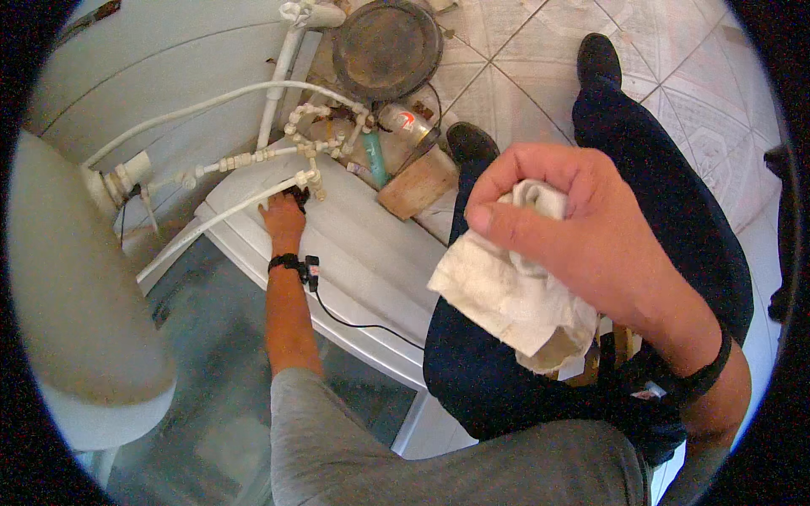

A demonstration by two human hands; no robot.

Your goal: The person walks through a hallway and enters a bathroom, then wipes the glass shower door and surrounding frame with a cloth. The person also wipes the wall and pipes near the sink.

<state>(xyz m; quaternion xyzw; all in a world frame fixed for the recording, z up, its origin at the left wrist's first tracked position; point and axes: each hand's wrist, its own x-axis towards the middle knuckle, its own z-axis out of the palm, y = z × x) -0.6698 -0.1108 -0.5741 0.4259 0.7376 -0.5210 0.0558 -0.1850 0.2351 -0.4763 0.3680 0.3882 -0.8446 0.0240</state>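
My right hand [582, 232] is closed round a crumpled off-white cloth [515, 295], pinching it between thumb and curled fingers. The cloth's lower part hangs loose in front of my dark trousers. My left hand [283, 223] reaches down to the white ribbed panel [354, 240], beside the white pipes. Its fingers are bent over a small black thing [297, 198] that I cannot make out, since the hand covers part of it. Just above that hand runs a white pipe [253, 201] ending in a stained fitting [310, 179].
A white cylindrical tank [84, 320] stands at the left. Several joined pipe fittings [312, 126] cross above the panel. Behind them lie a round dark lid [388, 51], a clear bottle [403, 122], a green tube [375, 156] and a wooden block [419, 184] on the tiled floor [540, 76].
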